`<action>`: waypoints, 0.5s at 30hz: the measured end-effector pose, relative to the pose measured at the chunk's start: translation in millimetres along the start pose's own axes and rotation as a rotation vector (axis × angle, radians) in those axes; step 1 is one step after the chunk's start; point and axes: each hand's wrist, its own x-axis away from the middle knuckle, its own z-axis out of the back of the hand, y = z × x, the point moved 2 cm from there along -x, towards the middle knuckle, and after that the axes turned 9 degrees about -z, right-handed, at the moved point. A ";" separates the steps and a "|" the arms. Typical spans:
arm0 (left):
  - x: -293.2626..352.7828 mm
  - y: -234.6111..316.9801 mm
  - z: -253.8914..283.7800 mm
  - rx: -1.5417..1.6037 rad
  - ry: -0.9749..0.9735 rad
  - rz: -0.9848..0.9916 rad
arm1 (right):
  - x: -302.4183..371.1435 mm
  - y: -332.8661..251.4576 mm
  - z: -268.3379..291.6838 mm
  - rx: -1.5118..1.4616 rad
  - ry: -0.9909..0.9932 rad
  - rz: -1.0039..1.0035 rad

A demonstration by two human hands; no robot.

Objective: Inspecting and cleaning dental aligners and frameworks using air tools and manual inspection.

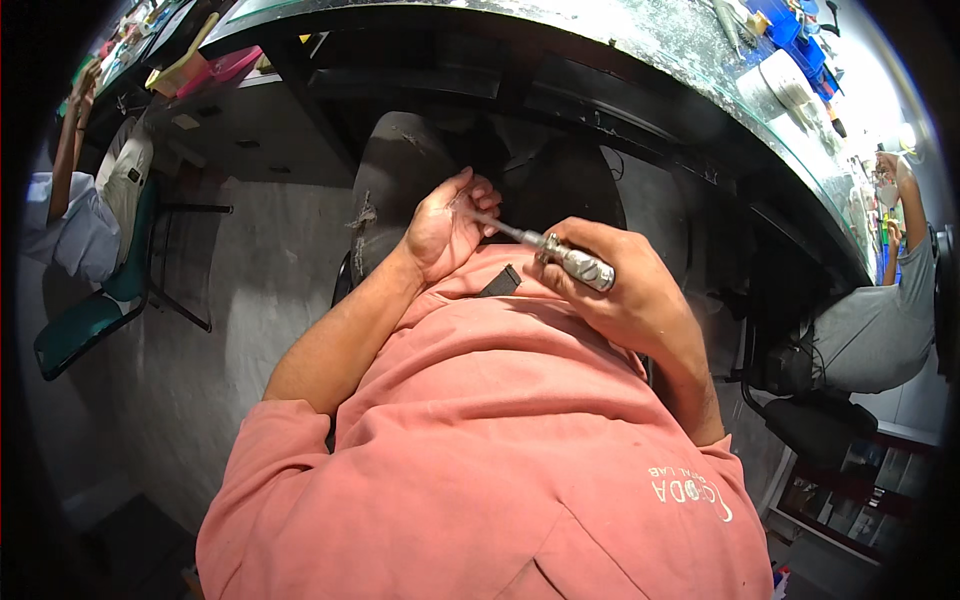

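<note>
The right hand [635,275], wrist bent inward above the pink shirt [500,400], grasps 1 silver tool [588,270] slanting toward the left hand [447,225]. The left lies palm up, fingers curled; I cannot tell whether it grips anything.

Left fingers [484,193] curled, palm [440,240] upturned; right fingers [585,234] wrapped in grip; forearms [340,330] angled inward.

The narrow-tipped hand tool [585,268] is gleaming like metal; the salmon shirt [500,400] is showing matt, creased cloth; the glass tabletop [660,50] is shining, white-speckled.
</note>
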 end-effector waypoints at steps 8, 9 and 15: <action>1.3 3.1 -1.2 0.295 -0.111 0.216 | 2.6 0.3 0.0 -0.032 -0.054 0.035; 1.6 3.1 -0.3 0.279 -0.095 0.212 | 2.9 0.3 -0.2 -0.039 -0.056 0.043; 1.5 1.6 0.3 0.264 -0.053 0.203 | 2.8 -1.2 -0.2 -0.057 -0.026 0.028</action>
